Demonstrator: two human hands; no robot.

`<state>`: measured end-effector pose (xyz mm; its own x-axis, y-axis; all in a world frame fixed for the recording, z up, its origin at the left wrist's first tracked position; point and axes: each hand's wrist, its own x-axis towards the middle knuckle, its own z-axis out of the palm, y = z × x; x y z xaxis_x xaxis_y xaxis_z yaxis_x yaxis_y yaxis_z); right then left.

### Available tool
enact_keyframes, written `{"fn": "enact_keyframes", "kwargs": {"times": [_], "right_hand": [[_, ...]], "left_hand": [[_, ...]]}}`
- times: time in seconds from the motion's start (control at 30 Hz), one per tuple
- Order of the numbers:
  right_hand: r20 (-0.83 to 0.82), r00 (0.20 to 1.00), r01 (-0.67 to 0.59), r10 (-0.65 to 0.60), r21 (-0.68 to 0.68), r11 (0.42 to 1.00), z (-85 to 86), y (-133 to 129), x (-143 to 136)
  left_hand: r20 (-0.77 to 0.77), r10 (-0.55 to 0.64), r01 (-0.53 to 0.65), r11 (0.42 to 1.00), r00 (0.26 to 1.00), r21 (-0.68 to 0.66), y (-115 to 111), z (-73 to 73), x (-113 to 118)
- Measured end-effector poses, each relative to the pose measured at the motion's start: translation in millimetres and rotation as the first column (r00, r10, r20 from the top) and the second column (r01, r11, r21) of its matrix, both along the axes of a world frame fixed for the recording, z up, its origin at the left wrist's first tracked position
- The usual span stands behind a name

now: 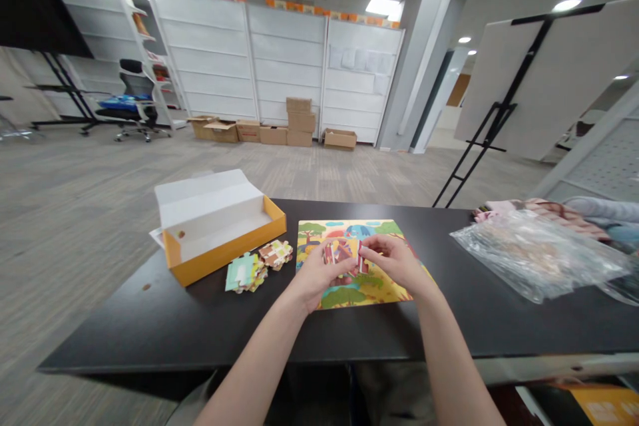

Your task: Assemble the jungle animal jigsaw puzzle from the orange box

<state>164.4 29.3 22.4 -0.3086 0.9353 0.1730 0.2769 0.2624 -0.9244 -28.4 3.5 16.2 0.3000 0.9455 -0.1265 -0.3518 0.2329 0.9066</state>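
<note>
Over the colourful picture board (344, 297), my left hand (315, 277) is closed around several jigsaw puzzle pieces (341, 251) with reddish and yellow print. My right hand (397, 263) pinches a dark red-edged puzzle piece (361, 258) at the right side of that bunch. Whether this piece is apart from the others I cannot tell. The board lies flat on the black table (239, 339) and shows trees and animals, partly covered by my hands. Left of it are two small piles, green-and-yellow puzzle pieces (243, 271) and brown puzzle pieces (276, 254).
An orange box (227, 259) with a raised white lid (204, 196) stands at the table's left. On the right lie a clear plastic bag (539, 263) and folded cloths (564, 216). Beyond the table are cardboard boxes (299, 123) and a board stand (492, 126).
</note>
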Motion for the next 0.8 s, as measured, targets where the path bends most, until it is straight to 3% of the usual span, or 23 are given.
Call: {"fn": "enact_keyframes", "kwargs": {"times": [0.13,0.2,0.3,0.4,0.47,0.5,0.57,0.67,0.73,0.8], "right_hand": [[-0.124,0.976,0.176,-0.178,-0.025,0.984,-1.9,3,12],[-0.106,0.955,0.275,-0.276,-0.02,0.961,-6.2,7,24],[0.138,0.937,0.319,-0.32,0.029,0.947,-15.4,11,35],[0.43,0.811,0.349,-0.396,0.188,0.918,-21.0,12,34],[0.463,0.75,0.349,-0.473,0.331,0.877,-19.2,10,29],[0.432,0.756,0.346,-0.492,0.374,0.86,-16.6,9,25],[0.32,0.834,0.34,-0.45,0.344,0.875,-9.6,4,15],[0.123,0.968,0.204,-0.216,0.108,0.973,0.1,-4,-2],[0.053,0.993,0.103,-0.104,0.025,0.994,3.1,-7,-11],[0.034,0.995,0.088,-0.089,0.01,0.996,3.5,-7,-15]], "left_hand": [[-0.007,0.064,-0.064,0.998,0.998,0.003,1,-0.4,-3],[-0.014,0.093,-0.093,0.996,0.996,0.005,1,0.1,-4],[-0.041,0.106,-0.106,0.994,0.994,0.01,0,1.5,-4],[-0.073,0.105,-0.104,0.994,0.992,0.019,-1,2.5,-3],[-0.098,0.108,-0.107,0.994,0.989,0.017,-2,2.4,-1],[-0.109,0.107,-0.106,0.994,0.988,0.015,-2,2.1,-1],[-0.121,0.102,-0.102,0.995,0.987,0.01,-1,1.3,0],[-0.121,0.093,-0.092,0.996,0.988,0.013,-1,-0.2,0],[-0.113,0.084,-0.082,0.996,0.99,0.023,-1,-1.4,-1],[-0.093,0.074,-0.072,0.997,0.993,0.023,-1,-2.8,-2]]}}
